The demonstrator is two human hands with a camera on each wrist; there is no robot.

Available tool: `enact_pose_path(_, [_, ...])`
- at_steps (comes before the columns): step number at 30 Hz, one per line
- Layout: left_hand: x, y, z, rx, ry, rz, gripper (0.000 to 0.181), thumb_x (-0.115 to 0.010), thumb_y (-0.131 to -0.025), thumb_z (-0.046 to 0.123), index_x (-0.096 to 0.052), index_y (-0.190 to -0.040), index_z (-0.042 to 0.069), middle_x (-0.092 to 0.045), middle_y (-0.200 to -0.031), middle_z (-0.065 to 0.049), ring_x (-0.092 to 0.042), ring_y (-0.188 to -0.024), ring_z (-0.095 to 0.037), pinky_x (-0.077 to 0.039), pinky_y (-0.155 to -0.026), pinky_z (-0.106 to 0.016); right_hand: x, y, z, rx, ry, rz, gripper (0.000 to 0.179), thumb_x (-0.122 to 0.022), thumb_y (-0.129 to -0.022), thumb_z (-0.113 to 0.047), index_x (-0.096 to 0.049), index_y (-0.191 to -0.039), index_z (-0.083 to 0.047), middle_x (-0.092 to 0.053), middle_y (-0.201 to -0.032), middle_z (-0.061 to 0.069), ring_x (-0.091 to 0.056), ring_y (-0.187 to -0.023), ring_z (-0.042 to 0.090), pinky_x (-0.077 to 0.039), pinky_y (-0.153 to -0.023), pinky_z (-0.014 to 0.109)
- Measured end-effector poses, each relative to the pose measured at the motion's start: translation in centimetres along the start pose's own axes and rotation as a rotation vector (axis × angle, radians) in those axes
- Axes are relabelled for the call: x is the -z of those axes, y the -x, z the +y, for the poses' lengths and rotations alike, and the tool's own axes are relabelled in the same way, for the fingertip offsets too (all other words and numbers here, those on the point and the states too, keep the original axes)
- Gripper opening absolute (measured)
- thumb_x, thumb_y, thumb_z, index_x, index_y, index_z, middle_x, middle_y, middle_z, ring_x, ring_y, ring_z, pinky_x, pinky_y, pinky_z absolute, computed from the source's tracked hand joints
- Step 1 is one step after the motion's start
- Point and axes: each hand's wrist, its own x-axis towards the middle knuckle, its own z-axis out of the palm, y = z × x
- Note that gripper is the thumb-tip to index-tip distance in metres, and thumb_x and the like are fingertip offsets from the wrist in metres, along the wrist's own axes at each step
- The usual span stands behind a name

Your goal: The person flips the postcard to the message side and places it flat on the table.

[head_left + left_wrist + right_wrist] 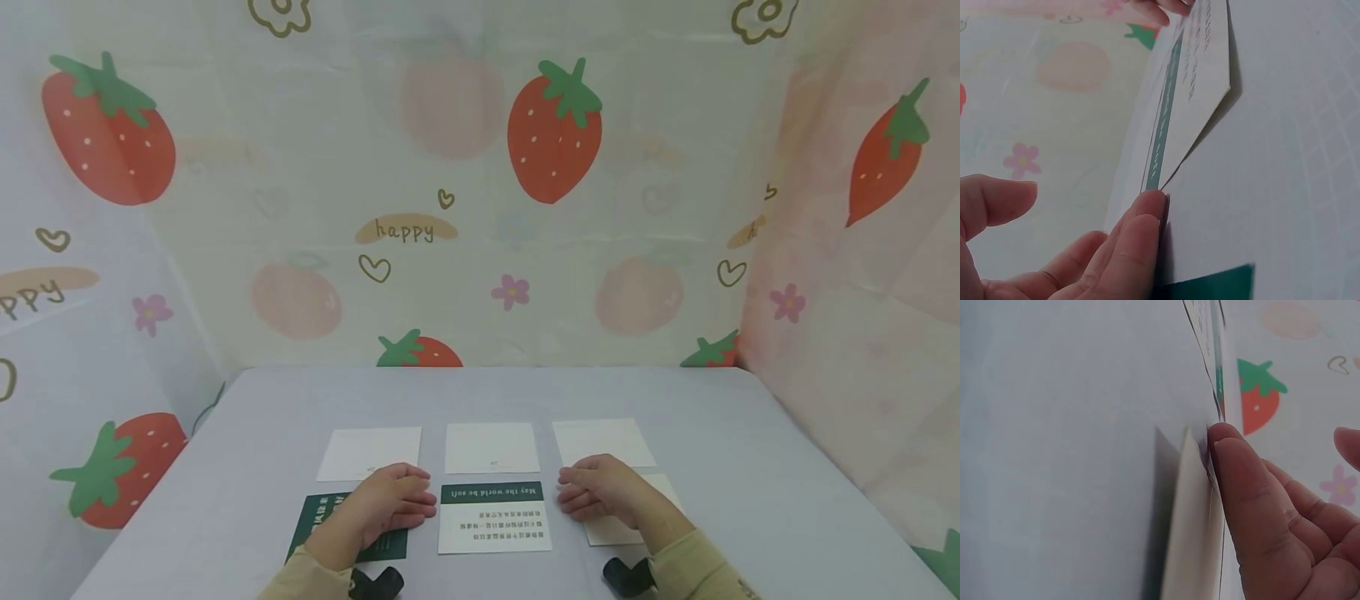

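Fingers of the left hand point(382, 504) and right hand point(611, 493) lie relaxed and loosely bent in the head view, holding nothing, on either side of the printed card point(495, 525), which is in the middle of the near row on the table point(225, 500). The left hand partly covers the green card point(386, 546); the right partly covers the cream card point(615, 532). Behind them stand out three pale cards in a row: left blank point(363, 450), middle blank point(491, 446) and right blank point(603, 437). From the left wrist, the fingers sit close together with the thumb apart, tips just beside the printed card, the green card's corner below. From the right wrist, the fingers sit close together beside the cream card, whose edge throws a shadow.
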Motion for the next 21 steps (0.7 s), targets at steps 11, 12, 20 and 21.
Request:
enact_pose_path(11, [-0.43, -0.02, 0.04, 0.004, 0.039, -0.008, 0.039, -0.050, -0.093, 0.022, -0.046, -0.121, -0.004, -0.066, -0.094, -0.015, -0.066, -0.082, -0.023, -0.055, -0.070, -0.032, -0.18, -0.15, 0.06, 0.011, -0.016, -0.036, 0.037, -0.053, -0.092, -0.024, -0.057, -0.105, 0.010, -0.068, -0.087, 0.016, -0.067, -0.077, 0.025, -0.055, -0.068, 0.035])
enact_pose_path(12, [-0.50, -0.03, 0.04, 0.006, 0.044, -0.010, 0.039, -0.050, -0.093, 0.022, -0.046, -0.121, -0.004, -0.066, -0.094, -0.015, -0.066, -0.082, -0.023, -0.055, -0.070, -0.031, -0.20, -0.17, 0.06, 0.012, -0.015, -0.037, 0.037, -0.052, -0.092, -0.024, -0.057, -0.105, 0.010, -0.068, -0.087, 0.015, -0.067, -0.077, 0.025, -0.055, -0.068, 0.035])
enact_pose_path(20, [-0.73, -0.15, -0.08, 0.002, 0.047, -0.015, 0.038, -0.050, -0.093, 0.022, -0.046, -0.121, -0.004, -0.066, -0.093, -0.015, -0.067, -0.081, -0.023, -0.055, -0.070, -0.031, -0.40, -0.03, -0.11, 0.003, -0.012, -0.024, 0.037, -0.053, -0.092, -0.024, -0.057, -0.105, 0.010, -0.068, -0.086, 0.015, -0.067, -0.076, 0.024, -0.055, -0.067, 0.034])
enact_pose_path(21, [-0.76, -0.19, -0.10, 0.004, 0.049, -0.016, 0.038, -0.050, -0.093, 0.022, -0.046, -0.121, -0.004, -0.066, -0.093, -0.015, -0.067, -0.081, -0.023, -0.055, -0.070, -0.031, -0.44, -0.02, -0.15, 0.000, -0.012, -0.023, 0.037, -0.053, -0.092, -0.024, -0.057, -0.105, 0.010, -0.068, -0.086, 0.015, -0.067, -0.076, 0.024, -0.055, -0.067, 0.034])
